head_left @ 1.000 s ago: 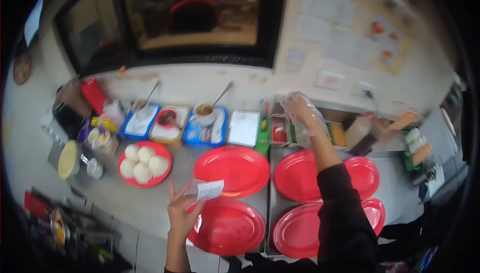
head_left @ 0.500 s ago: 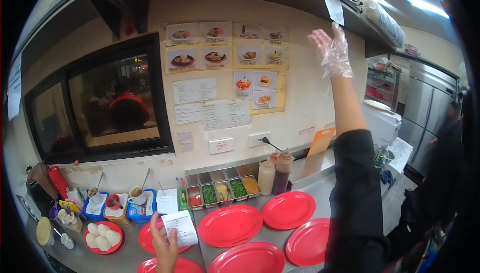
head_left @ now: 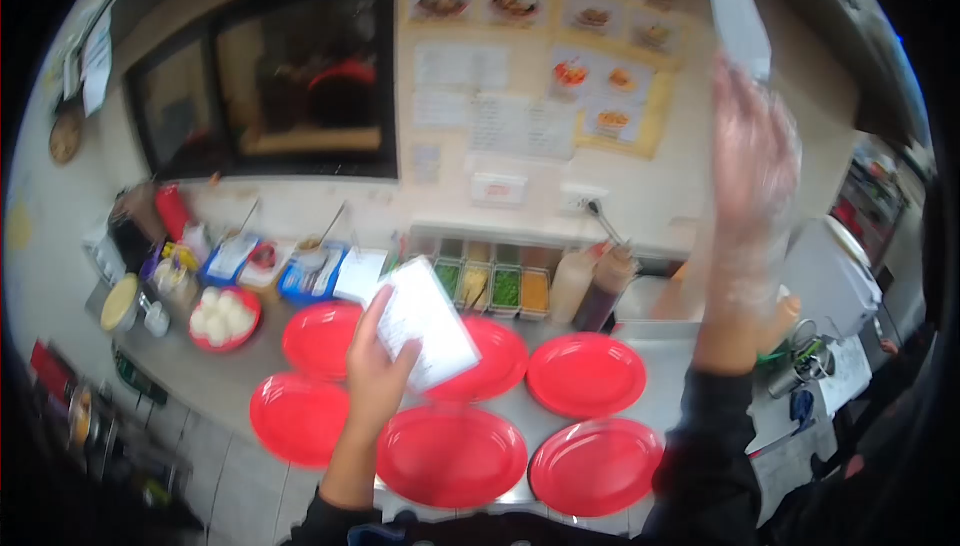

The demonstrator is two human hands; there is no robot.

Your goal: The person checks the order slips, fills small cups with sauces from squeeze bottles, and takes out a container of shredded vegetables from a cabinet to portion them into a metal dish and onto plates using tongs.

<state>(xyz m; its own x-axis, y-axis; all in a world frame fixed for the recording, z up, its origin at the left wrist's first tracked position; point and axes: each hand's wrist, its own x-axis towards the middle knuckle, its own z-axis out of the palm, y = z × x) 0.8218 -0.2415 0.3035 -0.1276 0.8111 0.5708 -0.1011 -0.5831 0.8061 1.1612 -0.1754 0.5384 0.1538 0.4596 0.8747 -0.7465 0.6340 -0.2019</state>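
My left hand [head_left: 378,356] grips a white printed paper slip [head_left: 425,326] between thumb and fingers, above the red oval plates [head_left: 450,456]. My right hand [head_left: 755,146], in a clear plastic glove, is raised at the upper right and blurred by motion. Its fingertips close on the lower end of another white paper slip [head_left: 738,11], whose top runs out of view. Several red plates lie on the steel counter [head_left: 215,386] beneath both hands.
Metal pans of chopped toppings [head_left: 507,288] and sauce bottles [head_left: 605,286] line the counter's back. White rounded items sit on a red plate [head_left: 224,318] at left, near blue tubs [head_left: 312,271]. Menu pictures [head_left: 515,4] hang on the wall. A shelf [head_left: 890,66] overhangs at right.
The view has tipped down and left. My right hand's spread fingers have come together at the hanging slip. My left hand has lifted its slip higher above the plates.
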